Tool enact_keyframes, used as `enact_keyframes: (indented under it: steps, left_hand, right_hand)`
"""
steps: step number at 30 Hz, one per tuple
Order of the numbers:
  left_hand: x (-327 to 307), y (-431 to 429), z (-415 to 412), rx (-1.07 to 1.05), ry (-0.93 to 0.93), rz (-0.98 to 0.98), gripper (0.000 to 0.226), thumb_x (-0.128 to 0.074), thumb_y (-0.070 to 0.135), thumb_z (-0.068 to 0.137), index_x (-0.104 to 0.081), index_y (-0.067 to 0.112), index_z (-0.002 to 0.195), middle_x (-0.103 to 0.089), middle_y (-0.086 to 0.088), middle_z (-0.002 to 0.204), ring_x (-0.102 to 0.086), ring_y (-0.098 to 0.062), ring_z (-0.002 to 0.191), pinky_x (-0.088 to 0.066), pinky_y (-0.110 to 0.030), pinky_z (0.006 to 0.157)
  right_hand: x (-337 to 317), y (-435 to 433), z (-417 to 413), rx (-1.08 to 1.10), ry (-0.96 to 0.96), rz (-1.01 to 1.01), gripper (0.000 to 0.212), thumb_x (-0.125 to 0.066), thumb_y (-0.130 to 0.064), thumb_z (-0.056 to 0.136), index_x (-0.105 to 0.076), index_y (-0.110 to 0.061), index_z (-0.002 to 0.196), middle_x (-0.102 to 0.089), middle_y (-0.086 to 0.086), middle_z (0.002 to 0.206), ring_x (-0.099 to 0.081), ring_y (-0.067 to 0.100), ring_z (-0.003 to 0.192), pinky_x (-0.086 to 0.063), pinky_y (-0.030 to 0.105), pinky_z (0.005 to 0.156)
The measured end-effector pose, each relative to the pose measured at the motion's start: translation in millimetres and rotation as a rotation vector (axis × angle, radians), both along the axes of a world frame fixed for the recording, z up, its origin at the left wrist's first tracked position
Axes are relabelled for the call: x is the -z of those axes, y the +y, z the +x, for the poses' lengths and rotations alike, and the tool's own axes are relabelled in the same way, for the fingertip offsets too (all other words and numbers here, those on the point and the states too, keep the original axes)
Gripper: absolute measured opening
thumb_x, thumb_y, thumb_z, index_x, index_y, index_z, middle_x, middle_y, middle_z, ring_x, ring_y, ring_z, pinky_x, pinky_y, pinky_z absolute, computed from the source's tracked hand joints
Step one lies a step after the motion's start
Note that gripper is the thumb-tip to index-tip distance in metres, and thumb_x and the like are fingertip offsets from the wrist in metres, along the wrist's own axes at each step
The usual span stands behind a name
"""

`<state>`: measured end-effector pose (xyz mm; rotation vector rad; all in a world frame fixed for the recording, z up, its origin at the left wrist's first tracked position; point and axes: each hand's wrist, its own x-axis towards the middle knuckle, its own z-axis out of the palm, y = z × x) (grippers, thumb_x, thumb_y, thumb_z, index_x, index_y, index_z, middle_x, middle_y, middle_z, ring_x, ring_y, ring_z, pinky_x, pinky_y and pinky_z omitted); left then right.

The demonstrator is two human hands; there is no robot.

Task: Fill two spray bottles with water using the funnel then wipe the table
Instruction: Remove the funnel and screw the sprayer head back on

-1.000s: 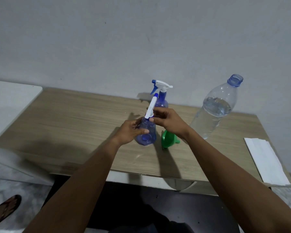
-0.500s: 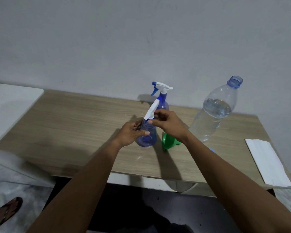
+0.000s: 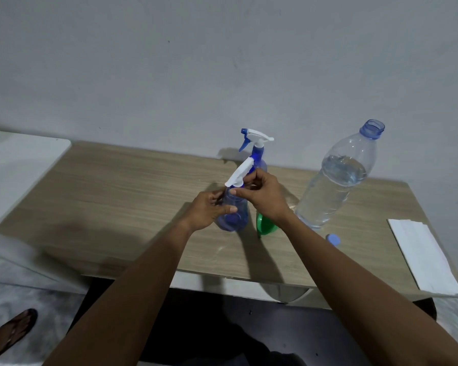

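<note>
A small blue spray bottle (image 3: 234,220) stands on the wooden table (image 3: 122,202). My left hand (image 3: 209,210) wraps around its body. My right hand (image 3: 262,196) pinches its white spray head (image 3: 239,174) at the neck, the nozzle tilted up and away. Behind it stands a second blue spray bottle (image 3: 257,151) with its white and blue trigger head on. A green funnel (image 3: 265,225) lies on the table under my right wrist, partly hidden. A large clear water bottle (image 3: 333,180), uncapped and over half full, stands to the right.
A blue bottle cap (image 3: 333,239) lies near the water bottle's base. A folded white cloth (image 3: 423,254) lies at the table's right front edge. A white surface (image 3: 16,167) adjoins the table on the left. A foot in a sandal (image 3: 11,331) is on the floor.
My right hand has turned on the spray head, whose nozzle has tilted lower and more to the left. The bottle stays in the same spot under my left hand.
</note>
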<state>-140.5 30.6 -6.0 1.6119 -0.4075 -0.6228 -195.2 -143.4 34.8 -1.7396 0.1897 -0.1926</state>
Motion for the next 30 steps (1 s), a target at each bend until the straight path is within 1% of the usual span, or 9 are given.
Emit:
enact_keyframes:
  steps: [4, 7, 10, 14, 18, 20, 23, 25, 30]
  left_hand:
    - [-0.2, 1.0, 0.8, 0.008, 0.017, 0.0, 0.058, -0.074, -0.007, 0.084, -0.057, 0.003, 0.139, -0.07, -0.012, 0.127, -0.067, -0.021, 0.118, -0.055, -0.027, 0.1]
    - [1.8, 1.4, 2.3, -0.002, 0.033, -0.001, 0.059, -0.075, -0.007, 0.082, -0.058, 0.001, 0.138, -0.071, -0.011, 0.126, -0.068, -0.019, 0.115, -0.055, -0.025, 0.094]
    - [2.8, 0.6, 2.2, -0.008, 0.044, 0.005, 0.057, -0.076, -0.006, 0.082, -0.059, 0.002, 0.136, -0.073, -0.006, 0.119, -0.069, -0.017, 0.112, -0.056, -0.023, 0.091]
    - [2.0, 0.3, 2.5, 0.007, 0.042, 0.02, 0.061, -0.078, -0.001, 0.083, -0.057, 0.005, 0.139, -0.072, -0.007, 0.125, -0.067, -0.019, 0.119, -0.053, -0.033, 0.103]
    - [1.2, -1.1, 0.5, 0.0, 0.025, 0.014, 0.06, -0.076, -0.005, 0.083, -0.056, 0.002, 0.139, -0.07, -0.011, 0.128, -0.068, -0.019, 0.118, -0.055, -0.028, 0.099]
    - [0.5, -1.4, -1.0, -0.015, 0.015, 0.004, 0.057, -0.074, -0.008, 0.084, -0.057, 0.0, 0.137, -0.07, -0.014, 0.126, -0.069, -0.017, 0.113, -0.055, -0.021, 0.092]
    - [1.2, -0.5, -0.5, -0.015, 0.016, 0.001, 0.056, -0.074, -0.008, 0.083, -0.059, 0.001, 0.136, -0.071, -0.013, 0.126, -0.069, -0.017, 0.113, -0.055, -0.021, 0.092]
    - [1.4, -0.1, -0.1, -0.007, 0.03, 0.008, 0.058, -0.075, -0.005, 0.083, -0.058, 0.003, 0.138, -0.071, -0.011, 0.126, -0.068, -0.019, 0.116, -0.055, -0.026, 0.096]
    - [-1.5, -1.1, -2.8, -0.015, 0.03, 0.004, 0.054, -0.074, -0.007, 0.083, -0.06, 0.002, 0.134, -0.072, -0.009, 0.121, -0.071, -0.013, 0.107, -0.057, -0.019, 0.086]
  right_hand:
    - [-1.6, -8.4, -1.8, -0.069, 0.008, 0.037, 0.036, -0.086, 0.001, 0.073, -0.066, 0.002, 0.102, -0.077, 0.011, 0.095, -0.075, 0.02, 0.089, -0.06, 0.028, 0.081]
    - [-3.7, -16.6, -3.7, -0.137, 0.036, 0.083, 0.033, -0.078, 0.004, 0.081, -0.064, 0.004, 0.111, -0.077, 0.009, 0.097, -0.075, 0.017, 0.091, -0.057, 0.027, 0.082]
    - [-4.7, -19.7, -1.9, -0.194, 0.049, 0.045, 0.034, -0.074, 0.001, 0.087, -0.066, -0.004, 0.119, -0.076, 0.008, 0.109, -0.073, 0.018, 0.101, -0.057, 0.029, 0.09]
    - [-6.9, -17.3, -1.9, -0.253, 0.056, -0.058, 0.032, -0.071, -0.007, 0.092, -0.069, -0.007, 0.124, -0.075, 0.005, 0.116, -0.071, 0.016, 0.109, -0.055, 0.026, 0.094]
    - [-6.3, -8.0, -1.9, -0.107, 0.025, -0.031, 0.026, -0.079, 0.0, 0.082, -0.069, 0.004, 0.106, -0.074, 0.011, 0.102, -0.072, 0.008, 0.086, -0.054, 0.017, 0.079]
    - [-4.3, -0.6, -1.0, -0.055, 0.0, -0.034, 0.023, -0.082, 0.002, 0.078, -0.066, -0.002, 0.094, -0.071, 0.011, 0.094, -0.07, 0.005, 0.077, -0.054, 0.017, 0.074]
    - [-1.4, 1.9, -0.5, -0.039, -0.017, -0.029, 0.029, -0.086, -0.001, 0.073, -0.062, -0.011, 0.086, -0.07, 0.013, 0.09, -0.071, 0.016, 0.082, -0.058, 0.026, 0.077]
    - [-3.6, -4.5, -3.1, -0.073, 0.002, 0.0, 0.031, -0.086, 0.0, 0.073, -0.064, -0.008, 0.094, -0.073, 0.016, 0.098, -0.072, 0.02, 0.088, -0.06, 0.03, 0.081]
    - [-9.6, -19.1, -7.5, -0.196, 0.067, 0.079, 0.037, -0.071, 0.006, 0.088, -0.063, -0.001, 0.123, -0.074, 0.009, 0.108, -0.073, 0.012, 0.095, -0.056, 0.023, 0.082]
